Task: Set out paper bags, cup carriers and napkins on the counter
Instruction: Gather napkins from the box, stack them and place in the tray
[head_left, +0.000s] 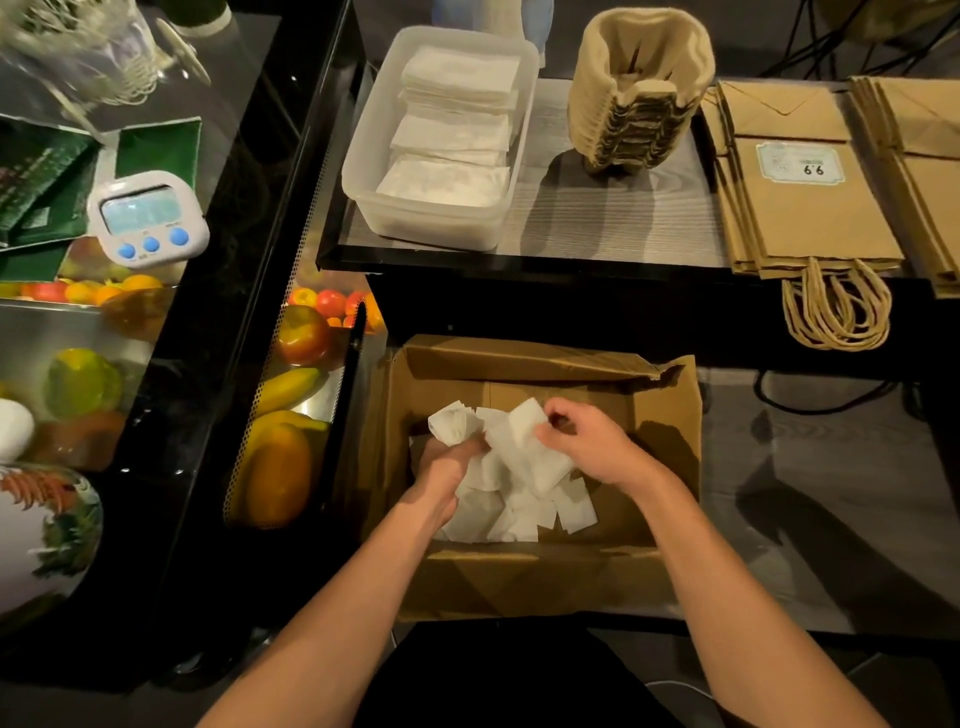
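In the head view, a grey, wood-grained worktop (597, 218) with a dark front edge is seen under dim, warm light, and a black display case (249, 260) is set along its left side. Below the front edge, an open cardboard box (519, 577) is placed on a lower grey surface. The loose napkins (519, 504) are heaped inside the box; they are white, square and rumpled, and no order is kept among them. A crumpled bunch of them is gripped in the curled fingers of the left hand (447, 467), and a folded one is pinched between the thumb and fingers of the right hand (592, 447), both hands being held inside the box, just beside each other. On the worktop, stacked napkins (452, 135) are laid in three neat piles in a clear plastic container (363, 171). To its right, a nested stack of pale brown cup carriers (639, 88) is stood, tilted. Further right, flat brown paper bags (800, 208) are piled, with a label on the top one and cord handles hung over the edge. A white timer (148, 218) with blue buttons is rested on the case, and fruit (291, 395) is seen inside it. The box's near side is partly hidden by the forearms, and its raised flaps are stood around the hands.
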